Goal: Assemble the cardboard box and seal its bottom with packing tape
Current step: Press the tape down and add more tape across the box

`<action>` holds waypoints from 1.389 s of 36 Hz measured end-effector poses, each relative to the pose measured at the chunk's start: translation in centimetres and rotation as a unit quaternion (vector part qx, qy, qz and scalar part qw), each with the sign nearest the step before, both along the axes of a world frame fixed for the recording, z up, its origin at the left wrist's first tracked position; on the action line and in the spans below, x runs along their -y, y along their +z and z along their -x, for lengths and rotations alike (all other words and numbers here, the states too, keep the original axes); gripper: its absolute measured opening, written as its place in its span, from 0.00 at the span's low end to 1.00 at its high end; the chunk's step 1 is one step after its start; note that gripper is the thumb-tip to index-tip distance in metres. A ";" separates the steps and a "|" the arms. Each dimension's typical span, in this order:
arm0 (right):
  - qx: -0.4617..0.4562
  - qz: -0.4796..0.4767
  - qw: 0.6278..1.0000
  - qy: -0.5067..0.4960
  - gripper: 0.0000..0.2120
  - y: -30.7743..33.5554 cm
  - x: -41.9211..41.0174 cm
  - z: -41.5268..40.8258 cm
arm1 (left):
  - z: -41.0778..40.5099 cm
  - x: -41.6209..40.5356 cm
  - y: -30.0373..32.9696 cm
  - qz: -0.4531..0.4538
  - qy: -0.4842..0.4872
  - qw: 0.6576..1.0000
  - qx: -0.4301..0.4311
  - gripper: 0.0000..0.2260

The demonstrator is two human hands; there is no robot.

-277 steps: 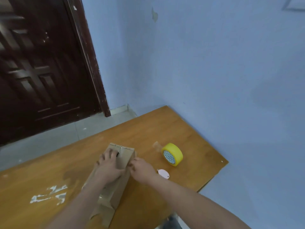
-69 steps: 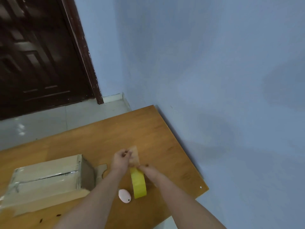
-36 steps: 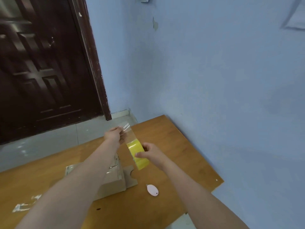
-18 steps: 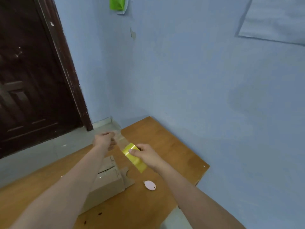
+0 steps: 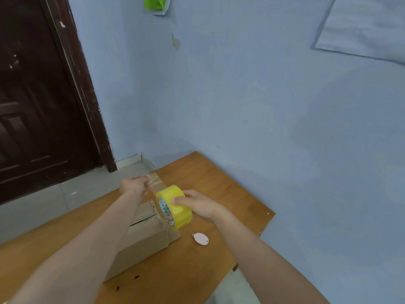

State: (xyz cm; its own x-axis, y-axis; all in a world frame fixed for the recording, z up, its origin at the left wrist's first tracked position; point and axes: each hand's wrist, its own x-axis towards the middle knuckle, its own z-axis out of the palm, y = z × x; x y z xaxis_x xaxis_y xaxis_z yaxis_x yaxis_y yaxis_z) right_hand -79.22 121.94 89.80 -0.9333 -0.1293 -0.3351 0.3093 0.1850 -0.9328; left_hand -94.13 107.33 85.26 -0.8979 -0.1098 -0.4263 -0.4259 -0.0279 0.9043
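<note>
Gripping round yellow tape roll.

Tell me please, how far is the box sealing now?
Done: the cardboard box is folded into shape and lies on the table. In hand: the right hand holds the yellow tape roll, and the left hand pinches the pulled-out clear strip. Left: the slit between the flaps looks open, so taping remains.
</note>
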 end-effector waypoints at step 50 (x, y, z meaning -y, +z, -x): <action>0.058 -0.038 0.988 -0.138 0.12 -6.3 5.3 -0.2 | -2.4 1.4 -8.6 0.301 -0.082 0.943 -0.116 0.12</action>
State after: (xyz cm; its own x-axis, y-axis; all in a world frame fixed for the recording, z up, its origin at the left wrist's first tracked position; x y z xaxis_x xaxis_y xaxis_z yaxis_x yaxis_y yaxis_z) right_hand -79.04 116.63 83.54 -0.8842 0.1549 -0.4406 0.4617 0.1471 -0.8748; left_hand -91.69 105.97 76.69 -0.9853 -0.1203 -0.1210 -0.1684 0.5698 0.8043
